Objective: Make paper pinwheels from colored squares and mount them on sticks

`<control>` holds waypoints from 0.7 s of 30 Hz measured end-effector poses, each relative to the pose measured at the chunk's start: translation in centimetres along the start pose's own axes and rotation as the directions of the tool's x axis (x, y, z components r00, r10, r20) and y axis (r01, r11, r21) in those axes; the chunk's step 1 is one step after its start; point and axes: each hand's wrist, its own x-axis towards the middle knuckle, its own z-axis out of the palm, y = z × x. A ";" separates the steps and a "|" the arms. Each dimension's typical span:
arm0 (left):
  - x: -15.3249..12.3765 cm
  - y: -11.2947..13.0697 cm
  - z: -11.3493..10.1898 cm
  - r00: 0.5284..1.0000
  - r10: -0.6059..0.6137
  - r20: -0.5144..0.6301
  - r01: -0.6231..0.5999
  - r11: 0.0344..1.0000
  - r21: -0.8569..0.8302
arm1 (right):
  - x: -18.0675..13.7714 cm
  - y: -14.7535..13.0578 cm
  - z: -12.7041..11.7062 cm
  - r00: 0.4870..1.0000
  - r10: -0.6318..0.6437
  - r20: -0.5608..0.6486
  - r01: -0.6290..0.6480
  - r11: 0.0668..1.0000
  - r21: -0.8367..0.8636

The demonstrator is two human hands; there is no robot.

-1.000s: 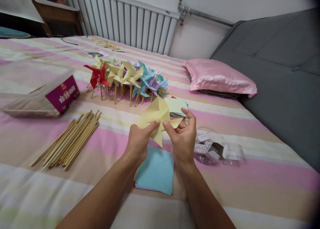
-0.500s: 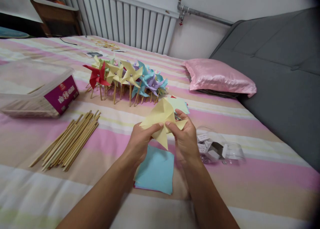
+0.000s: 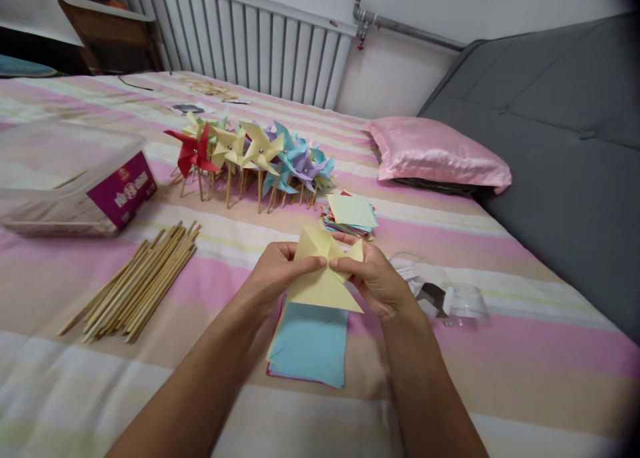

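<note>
Head view: yellow paper (image 3: 325,297) is held over the far edge of the blue sheets (image 3: 310,345) on the bed (image 3: 530,385), its middle pinched by the left hand (image 3: 277,271) and right hand (image 3: 383,281), presumably so that the folds stay gathered. Loose sticks (image 3: 137,285) are laid roughly parallel, probably for easy reach. What look like more sticks are seen inside the clear tub (image 3: 123,191); contents of the clear cup (image 3: 469,301) cannot be made out.

White radiator (image 3: 245,48), pale wall (image 3: 387,75), gray headboard (image 3: 545,91)
</note>
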 end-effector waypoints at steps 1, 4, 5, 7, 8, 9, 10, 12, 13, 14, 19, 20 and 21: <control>0.0 0.0 0.0 1.000 -0.004 0.005 0.004 1.000 0.007 | 0.0 0.0 0.0 1.000 0.000 0.009 0.000 1.000 -0.008; 0.0 0.0 -0.1 1.000 -0.017 0.007 0.016 0.999 0.035 | 0.0 -0.1 -0.1 1.000 0.000 0.026 0.000 1.000 -0.030; 0.0 0.0 -0.1 1.000 -0.020 0.000 0.020 0.999 0.047 | 0.0 -0.1 -0.1 1.000 0.002 0.025 -0.001 0.999 -0.034; 0.0 0.0 0.0 1.000 -0.025 -0.016 0.026 0.998 0.065 | -0.1 0.0 -0.1 1.000 0.002 0.022 -0.001 0.999 -0.041; 0.0 0.0 0.0 0.999 -0.028 -0.021 0.029 0.997 0.064 | -0.1 0.0 -0.1 1.000 0.001 0.021 0.000 0.999 -0.042; 0.0 0.0 0.0 0.999 -0.029 -0.028 0.030 0.998 0.057 | -0.1 0.0 -0.1 1.000 -0.002 0.020 0.003 0.999 -0.041; 0.0 0.0 0.1 0.999 -0.023 -0.038 0.025 0.999 0.042 | 0.0 0.0 -0.1 1.000 -0.007 0.018 0.007 0.999 -0.036; 0.1 -0.1 0.2 0.998 0.001 -0.063 -0.001 1.000 -0.003 | 0.0 -0.1 -0.1 1.000 -0.022 0.021 0.022 1.000 -0.007; 0.2 -0.2 0.2 0.996 0.018 -0.083 -0.020 0.999 -0.028 | 0.0 -0.1 -0.1 0.999 -0.035 0.033 0.035 0.999 0.012; 0.3 -0.2 0.1 0.994 0.034 -0.104 -0.040 0.998 -0.050 | 0.0 -0.2 -0.1 0.997 -0.049 0.055 0.047 0.998 0.029; 0.6 -0.3 -0.2 0.985 0.076 -0.156 -0.090 0.992 -0.085 | -0.1 -0.5 -0.4 0.989 -0.060 0.135 0.052 0.997 0.063; 0.6 -0.3 -0.2 0.986 0.077 -0.151 -0.091 0.992 -0.084 | -0.1 -0.5 -0.4 0.990 -0.060 0.126 0.053 0.997 0.058; 0.5 -0.3 -0.2 0.987 0.076 -0.145 -0.089 0.992 -0.084 | -0.1 -0.5 -0.4 0.991 -0.062 0.118 0.056 0.997 0.049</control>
